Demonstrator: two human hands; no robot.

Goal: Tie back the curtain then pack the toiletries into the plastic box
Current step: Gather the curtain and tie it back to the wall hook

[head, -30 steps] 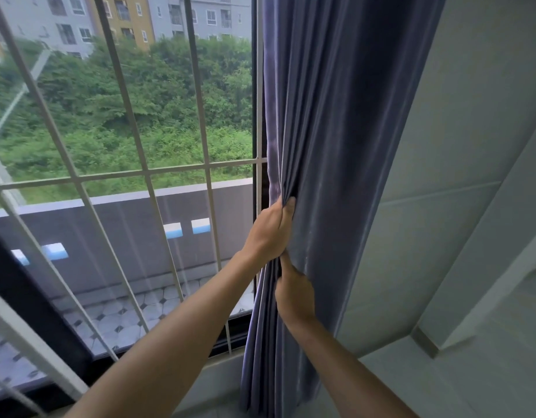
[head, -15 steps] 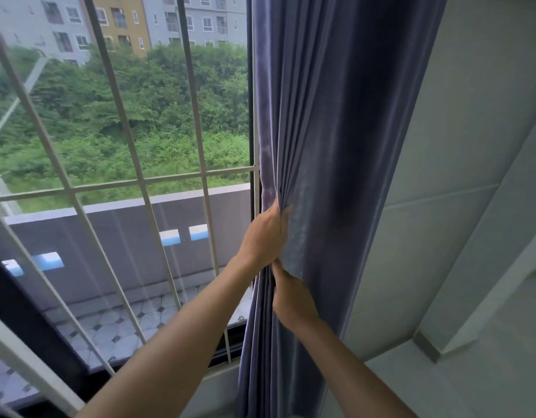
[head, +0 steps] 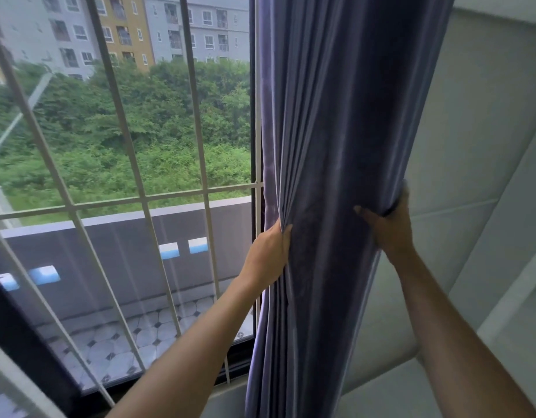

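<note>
A purple-blue curtain (head: 330, 164) hangs gathered in folds between the window and the wall. My left hand (head: 268, 254) grips its left edge at mid height, fingers curled into the folds. My right hand (head: 387, 224) holds the curtain's right side, thumb across the front and fingers wrapped behind the fabric. The bunched curtain sits between both hands. No tie-back, toiletries or plastic box are in view.
A window with white metal bars (head: 200, 164) fills the left, showing trees and buildings outside. A pale padded wall (head: 472, 146) stands right of the curtain. The window sill (head: 218, 396) runs along the bottom.
My right hand left the curtain's left edge below the left hand and moved to the right side, wrapping round the gathered fabric. The left hand kept its grip.
</note>
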